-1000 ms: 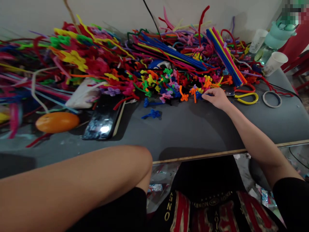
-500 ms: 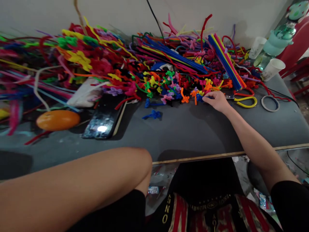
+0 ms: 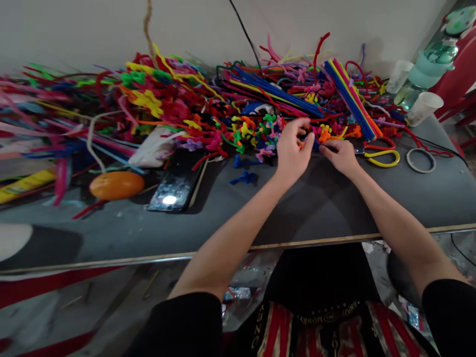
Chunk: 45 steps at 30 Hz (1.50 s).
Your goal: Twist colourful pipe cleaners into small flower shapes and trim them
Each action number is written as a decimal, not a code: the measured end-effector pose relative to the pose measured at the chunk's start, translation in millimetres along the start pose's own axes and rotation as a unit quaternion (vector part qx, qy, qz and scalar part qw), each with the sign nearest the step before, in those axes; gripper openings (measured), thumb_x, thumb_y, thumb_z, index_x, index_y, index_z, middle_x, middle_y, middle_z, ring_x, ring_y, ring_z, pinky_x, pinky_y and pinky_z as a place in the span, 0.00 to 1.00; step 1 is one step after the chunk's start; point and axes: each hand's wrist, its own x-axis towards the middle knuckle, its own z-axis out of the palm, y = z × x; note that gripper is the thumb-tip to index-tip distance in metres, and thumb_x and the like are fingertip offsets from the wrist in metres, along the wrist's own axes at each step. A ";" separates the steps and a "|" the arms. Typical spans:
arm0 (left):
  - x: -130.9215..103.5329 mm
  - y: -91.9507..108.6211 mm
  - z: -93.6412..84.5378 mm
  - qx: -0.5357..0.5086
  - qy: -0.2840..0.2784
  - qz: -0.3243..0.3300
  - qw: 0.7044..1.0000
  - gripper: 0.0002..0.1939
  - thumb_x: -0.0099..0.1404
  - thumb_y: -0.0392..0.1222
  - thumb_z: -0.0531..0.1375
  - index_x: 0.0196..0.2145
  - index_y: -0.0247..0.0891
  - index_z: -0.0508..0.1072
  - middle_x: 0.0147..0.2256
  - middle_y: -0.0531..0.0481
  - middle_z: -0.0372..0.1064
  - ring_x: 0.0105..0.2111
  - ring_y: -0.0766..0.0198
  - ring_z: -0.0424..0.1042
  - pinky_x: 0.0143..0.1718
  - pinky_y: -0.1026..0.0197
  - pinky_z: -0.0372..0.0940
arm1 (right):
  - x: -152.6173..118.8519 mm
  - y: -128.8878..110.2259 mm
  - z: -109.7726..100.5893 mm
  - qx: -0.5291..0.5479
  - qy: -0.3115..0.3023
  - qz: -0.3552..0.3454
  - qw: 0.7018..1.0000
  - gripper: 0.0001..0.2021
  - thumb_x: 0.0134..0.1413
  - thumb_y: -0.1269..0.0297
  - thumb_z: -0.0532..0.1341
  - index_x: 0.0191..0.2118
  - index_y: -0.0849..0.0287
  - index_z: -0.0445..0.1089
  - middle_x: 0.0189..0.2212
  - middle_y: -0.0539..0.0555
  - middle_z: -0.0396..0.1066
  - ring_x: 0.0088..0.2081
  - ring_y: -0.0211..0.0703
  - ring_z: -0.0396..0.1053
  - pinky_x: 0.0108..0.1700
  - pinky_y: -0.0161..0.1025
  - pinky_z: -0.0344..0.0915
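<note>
My left hand [image 3: 293, 150] is over the front of the flower pile, thumb and fingers curled but apart, with nothing plainly held. Just right of it, my right hand [image 3: 341, 156] pinches a small blue pipe-cleaner piece [image 3: 316, 144], mostly hidden between the hands. Small twisted pipe-cleaner flowers [image 3: 266, 129] in many colours lie around the left hand. Two blue pieces rest on the grey table, the nearer one [image 3: 245, 177] left of the left forearm. Yellow-handled scissors [image 3: 383, 158] lie right of my right hand.
A phone [image 3: 174, 186] and an orange [image 3: 117, 186] lie on the left part of the table [image 3: 223, 218]. Loose pipe cleaners heap along the wall. At the right are a tape ring [image 3: 421, 160], paper cups [image 3: 424, 106] and a green bottle [image 3: 427, 67].
My left forearm has swung from the lower left up to the pile, bringing the left hand beside the right. The view has shifted left, and my right hand keeps its pinch.
</note>
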 end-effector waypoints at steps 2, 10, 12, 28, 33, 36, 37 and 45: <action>-3.6 -8.7 6.4 0.010 -0.024 -0.018 1.000 0.12 0.70 0.42 0.59 0.50 0.39 0.74 0.47 0.43 0.76 0.43 0.59 0.75 0.44 0.57 0.72 | -0.2 -0.5 -2.6 -0.015 0.003 -0.013 1.000 0.10 0.56 0.63 0.62 0.34 0.60 0.81 0.29 0.52 0.79 0.31 0.42 0.73 0.34 0.37 0.64; -12.9 -20.6 9.4 -0.021 -0.049 -0.043 0.998 0.08 0.69 0.38 0.60 0.41 0.36 0.79 0.39 0.46 0.80 0.38 0.62 0.78 0.43 0.61 0.71 | -3.2 -0.5 -7.2 -0.148 -0.033 -0.059 0.987 0.11 0.59 0.62 0.62 0.38 0.56 0.82 0.32 0.54 0.80 0.31 0.45 0.75 0.34 0.39 0.65; -12.7 -21.0 8.2 -0.012 -0.069 -0.038 0.997 0.07 0.68 0.37 0.61 0.40 0.36 0.79 0.38 0.46 0.80 0.37 0.62 0.78 0.42 0.61 0.71 | -4.8 -0.4 -7.8 -0.184 -0.032 -0.064 0.980 0.10 0.59 0.62 0.62 0.39 0.54 0.82 0.32 0.53 0.81 0.33 0.46 0.75 0.35 0.39 0.65; -11.4 -20.1 8.5 -0.016 -0.066 -0.086 0.994 0.09 0.66 0.37 0.63 0.43 0.40 0.80 0.40 0.47 0.80 0.40 0.60 0.78 0.46 0.58 0.71 | -10.3 -2.3 -2.7 -0.196 0.067 -0.122 0.971 0.12 0.64 0.65 0.56 0.43 0.57 0.79 0.40 0.57 0.81 0.38 0.47 0.78 0.42 0.41 0.71; -14.3 -14.5 6.5 0.053 -0.027 -0.066 0.996 0.14 0.69 0.39 0.60 0.51 0.40 0.76 0.44 0.44 0.79 0.49 0.55 0.77 0.53 0.53 0.71 | -10.5 -4.1 0.3 -0.187 0.076 -0.100 0.974 0.13 0.62 0.65 0.57 0.42 0.59 0.79 0.37 0.57 0.81 0.34 0.46 0.78 0.39 0.41 0.71; -21.1 -2.5 6.5 0.154 0.015 -0.004 0.988 0.21 0.69 0.42 0.59 0.59 0.40 0.69 0.58 0.39 0.71 0.64 0.46 0.62 0.64 0.43 0.60 | -9.5 -2.9 0.1 -0.187 0.096 -0.075 0.975 0.12 0.61 0.65 0.58 0.42 0.58 0.79 0.38 0.57 0.81 0.35 0.47 0.78 0.40 0.42 0.71; -23.6 0.2 7.7 0.168 0.025 0.002 0.986 0.22 0.70 0.44 0.58 0.60 0.39 0.67 0.61 0.37 0.67 0.66 0.45 0.59 0.65 0.42 0.57 | -9.4 -2.6 0.0 -0.185 0.102 -0.073 0.975 0.12 0.61 0.65 0.58 0.42 0.58 0.80 0.38 0.57 0.82 0.35 0.47 0.78 0.41 0.42 0.71; -25.4 -6.6 12.0 0.080 0.009 0.060 0.995 0.24 0.76 0.46 0.47 0.65 0.35 0.56 0.61 0.32 0.64 0.62 0.50 0.63 0.64 0.45 0.60 | -10.8 -6.1 1.0 -0.133 0.120 -0.099 0.979 0.12 0.60 0.63 0.58 0.39 0.58 0.80 0.37 0.56 0.82 0.34 0.46 0.78 0.41 0.42 0.73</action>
